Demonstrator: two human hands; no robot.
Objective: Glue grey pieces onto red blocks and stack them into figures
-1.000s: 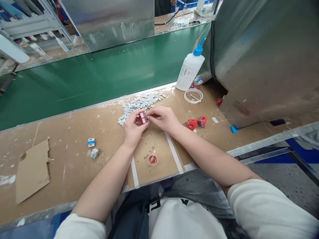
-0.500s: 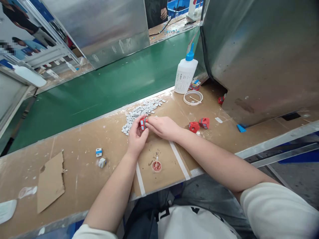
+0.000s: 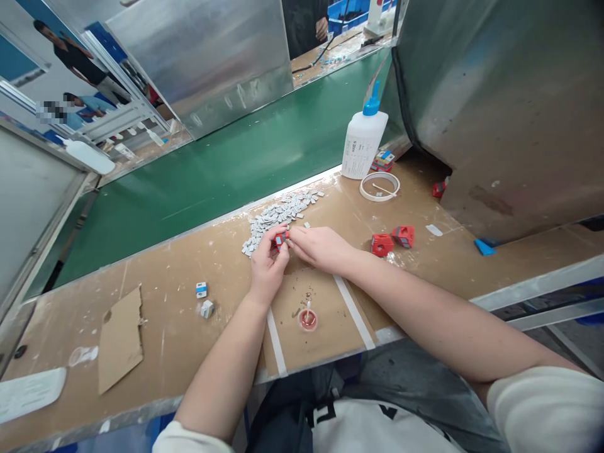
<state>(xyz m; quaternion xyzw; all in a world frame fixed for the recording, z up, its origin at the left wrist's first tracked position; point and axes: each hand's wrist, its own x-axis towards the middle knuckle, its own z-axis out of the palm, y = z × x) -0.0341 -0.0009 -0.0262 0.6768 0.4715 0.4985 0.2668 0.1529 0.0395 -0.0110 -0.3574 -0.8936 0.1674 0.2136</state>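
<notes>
My left hand (image 3: 270, 264) pinches a small red toy vehicle part (image 3: 282, 239) with light blue and grey patches between thumb and fingers. Against its right side are the closed fingertips of my right hand (image 3: 323, 246); whatever lies between them is hidden. Just behind both hands spreads a heap of small grey tiles (image 3: 274, 214). Nearer my body, a small clear cup (image 3: 308, 319) of reddish liquid stands on the bench with a thin white stick in it. To the right sit two red toy parts (image 3: 382, 245), side by side.
A white squeeze bottle (image 3: 362, 146) with a blue cap stands behind a tape ring (image 3: 380, 187). Two small white-and-blue blocks (image 3: 202, 290) and torn cardboard (image 3: 121, 340) lie left. A green belt (image 3: 226, 151) runs behind the bench; a metal panel (image 3: 509, 113) borders the right. People are beyond.
The head view has shifted, so the bench appears further right. My hands stay together at the red part, which is tilted a little differently and more covered by the fingers.
</notes>
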